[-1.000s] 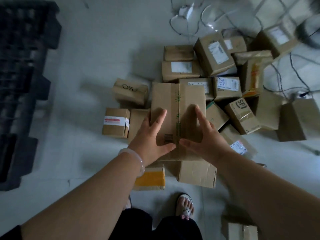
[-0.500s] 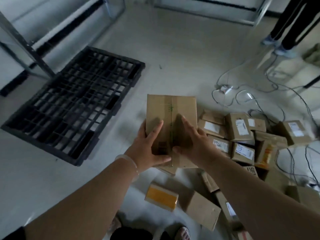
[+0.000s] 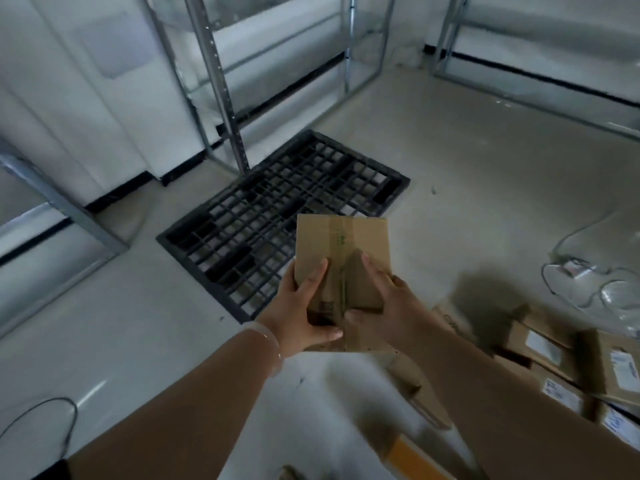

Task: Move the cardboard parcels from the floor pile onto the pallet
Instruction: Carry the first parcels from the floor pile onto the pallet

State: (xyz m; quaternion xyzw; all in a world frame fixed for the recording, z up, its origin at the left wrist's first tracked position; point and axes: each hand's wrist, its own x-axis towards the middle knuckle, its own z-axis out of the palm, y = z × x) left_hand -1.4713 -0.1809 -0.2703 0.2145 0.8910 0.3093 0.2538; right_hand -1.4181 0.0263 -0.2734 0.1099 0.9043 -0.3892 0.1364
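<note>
Now both hands, left hand and right hand, grip one cardboard parcel above one black pallet; several parcels lie piled.

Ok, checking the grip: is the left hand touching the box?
Touching. Head view: left hand fingers lie on the box top, thumb across its near end.

we hold a cardboard parcel in front of us, our left hand on its left side, our right hand on its right. the pallet lies on the floor beyond it to the left, before a shelving rack. the floor pile sits to our right, cables behind it.
</note>
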